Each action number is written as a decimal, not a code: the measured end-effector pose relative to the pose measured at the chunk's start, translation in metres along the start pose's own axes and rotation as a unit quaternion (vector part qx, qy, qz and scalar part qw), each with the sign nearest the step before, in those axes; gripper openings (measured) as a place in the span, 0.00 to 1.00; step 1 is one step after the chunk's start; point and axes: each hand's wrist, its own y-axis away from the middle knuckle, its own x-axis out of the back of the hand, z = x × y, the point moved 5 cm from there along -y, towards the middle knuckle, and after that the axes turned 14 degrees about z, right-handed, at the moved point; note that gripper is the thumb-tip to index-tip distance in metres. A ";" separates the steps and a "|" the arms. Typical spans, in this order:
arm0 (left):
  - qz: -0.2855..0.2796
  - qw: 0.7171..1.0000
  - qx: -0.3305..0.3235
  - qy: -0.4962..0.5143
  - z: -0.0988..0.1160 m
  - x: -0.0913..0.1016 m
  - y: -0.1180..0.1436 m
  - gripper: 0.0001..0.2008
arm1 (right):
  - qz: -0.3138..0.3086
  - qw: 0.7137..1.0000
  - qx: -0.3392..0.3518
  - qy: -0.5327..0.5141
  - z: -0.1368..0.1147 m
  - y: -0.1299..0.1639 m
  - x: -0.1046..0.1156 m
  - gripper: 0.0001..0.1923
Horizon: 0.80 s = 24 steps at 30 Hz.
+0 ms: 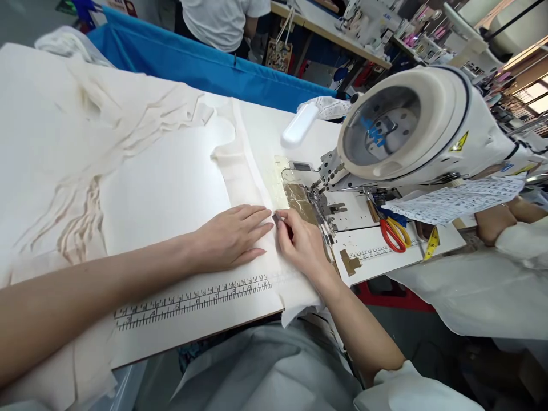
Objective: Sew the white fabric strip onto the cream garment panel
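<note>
My left hand (231, 235) lies flat, fingers together, on a narrow strip of cream fabric (244, 160) that runs across the white sewing table (171, 188). Just to its right, my right hand (299, 242) pinches the strip's edge along with a small dark object I cannot make out, close to the presser foot (319, 200) of the white sewing machine (411, 131). A clear taped guide (285, 182) sits on the table in front of the foot.
A pile of cream fabric (51, 142) covers the table's left side. A printed ruler (192, 298) runs along the near edge. Red-and-yellow scissors (394, 233) lie under the machine arm. A blue bin (192, 63) and a person in a white shirt (222, 20) are behind. Another person's arm (500, 220) rests at right.
</note>
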 end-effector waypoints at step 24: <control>0.010 1.000 -0.009 0.019 0.000 0.000 0.001 0.23 | -0.013 0.998 -0.037 -0.051 0.010 0.019 0.020 0.11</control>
